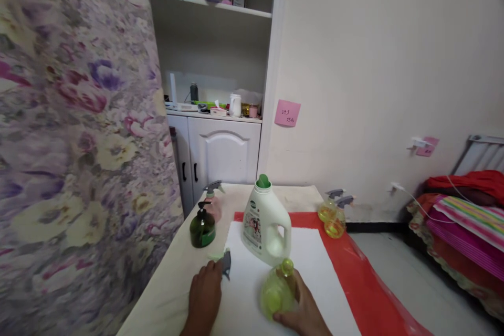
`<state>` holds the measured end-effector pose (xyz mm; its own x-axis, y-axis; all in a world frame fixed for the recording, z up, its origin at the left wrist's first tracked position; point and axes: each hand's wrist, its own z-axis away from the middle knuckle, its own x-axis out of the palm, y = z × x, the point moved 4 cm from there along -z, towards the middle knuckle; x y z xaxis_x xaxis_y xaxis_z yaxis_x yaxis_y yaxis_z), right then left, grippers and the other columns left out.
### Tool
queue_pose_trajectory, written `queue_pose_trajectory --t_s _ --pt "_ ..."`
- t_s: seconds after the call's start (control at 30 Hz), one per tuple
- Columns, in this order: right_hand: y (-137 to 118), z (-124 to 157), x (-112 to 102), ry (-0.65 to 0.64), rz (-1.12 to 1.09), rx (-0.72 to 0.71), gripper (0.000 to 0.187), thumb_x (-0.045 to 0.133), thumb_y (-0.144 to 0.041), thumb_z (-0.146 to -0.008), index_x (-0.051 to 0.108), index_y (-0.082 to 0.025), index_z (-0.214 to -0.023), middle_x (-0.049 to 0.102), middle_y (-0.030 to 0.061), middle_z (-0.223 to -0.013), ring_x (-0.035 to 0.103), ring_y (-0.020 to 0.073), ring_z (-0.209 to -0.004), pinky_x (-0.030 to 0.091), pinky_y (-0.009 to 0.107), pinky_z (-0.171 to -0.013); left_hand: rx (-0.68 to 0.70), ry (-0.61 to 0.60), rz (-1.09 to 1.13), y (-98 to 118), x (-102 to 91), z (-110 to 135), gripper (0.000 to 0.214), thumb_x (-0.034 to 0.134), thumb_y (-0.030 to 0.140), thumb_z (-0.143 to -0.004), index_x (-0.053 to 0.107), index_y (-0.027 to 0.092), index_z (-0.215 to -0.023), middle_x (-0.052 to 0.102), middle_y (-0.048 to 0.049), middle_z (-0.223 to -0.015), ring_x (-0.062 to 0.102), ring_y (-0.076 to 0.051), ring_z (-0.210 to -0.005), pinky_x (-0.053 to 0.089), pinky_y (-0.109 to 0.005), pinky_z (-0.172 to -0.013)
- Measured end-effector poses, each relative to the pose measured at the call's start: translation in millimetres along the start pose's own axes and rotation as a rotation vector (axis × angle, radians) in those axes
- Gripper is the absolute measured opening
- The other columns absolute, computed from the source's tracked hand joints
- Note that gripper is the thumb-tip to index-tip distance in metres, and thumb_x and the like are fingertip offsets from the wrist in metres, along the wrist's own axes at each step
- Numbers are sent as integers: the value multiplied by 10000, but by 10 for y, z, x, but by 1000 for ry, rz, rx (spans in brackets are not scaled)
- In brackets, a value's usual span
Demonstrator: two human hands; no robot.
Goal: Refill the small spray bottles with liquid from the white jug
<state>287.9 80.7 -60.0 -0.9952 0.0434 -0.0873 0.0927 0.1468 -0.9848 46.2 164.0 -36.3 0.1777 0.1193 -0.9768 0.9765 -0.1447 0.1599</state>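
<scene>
Lower centre: right hand (pixel 304 308) is gripping round translucent green plastic bottle (pixel 277 292); left hand (pixel 204 296) is pinching grey plastic spray trigger (pixel 226 264).

Three spray bottles (pixel 213 203) (pixel 327 211) (pixel 336 227); one each: green bottle (pixel 276 294), sprayer head (pixel 226 264), jug (pixel 264 228), pump bottle (pixel 202 229).

White plastic detergent jug with green cap (pixel 262 223) upright on white paper sheet (pixel 315 257), over red plastic sheet (pixel 354 273). Dark green pump bottle (pixel 202 230) left of jug; pink trigger spray bottle (pixel 214 205) just behind. Two yellow trigger spray bottles (pixel 333 218) touching, right of jug. Purple floral curtain (pixel 79 142) far left. Pink sticky note (pixel 287 113) on wall. White cupboard door (pixel 223 152) behind table. Striped blanket (pixel 468 220) far right.
</scene>
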Motion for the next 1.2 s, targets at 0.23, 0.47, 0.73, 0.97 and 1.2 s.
queue_pose_trajectory --t_s 0.23,0.47,0.73,0.97,1.2 --pt "61 291 -436 59 213 83 905 701 -54 -482 409 -197 -1327 505 149 -1416 424 311 -1338 277 449 -1133 12 34 21 49 -198 87 417 346 92 -857 604 179 -1174 682 -136 -1150 620 -275 -1060 407 -370 -851" --pt "56 328 -453 19 197 87 914 718 -72 -480 396 -173 -1330 515 141 -1398 443 294 -1320 288 426 -1131 18 204 425 29 -588 330 372 407 329 -875 577 174 -1167 668 -125 -1207 613 -292 -1102 436 -393 -893" --pt "-16 344 -475 -1 154 -4 906 705 -42 -480 420 -207 -1324 507 101 -1407 432 278 -1326 291 406 -1137 -216 312 1470 643 -1126 728 484 746 467 -676 637 219 -1077 705 -32 -1072 639 -160 -817 517 -197 -694" --pt "-70 353 -519 -68 161 14 926 682 -59 -488 385 -162 -1360 452 139 -1453 370 304 -1368 246 425 -1160 -127 387 1886 1497 -1549 896 469 796 332 -674 672 248 -1118 720 -1 -1039 669 -136 -815 552 -175 -708" --pt "79 302 -511 -75 93 -9 931 704 -58 -468 395 -167 -1339 476 148 -1417 396 320 -1343 277 432 -1140 -141 369 1872 1903 -1467 867 435 805 352 -657 677 247 -1059 724 11 -1036 657 -120 -831 533 -163 -736"
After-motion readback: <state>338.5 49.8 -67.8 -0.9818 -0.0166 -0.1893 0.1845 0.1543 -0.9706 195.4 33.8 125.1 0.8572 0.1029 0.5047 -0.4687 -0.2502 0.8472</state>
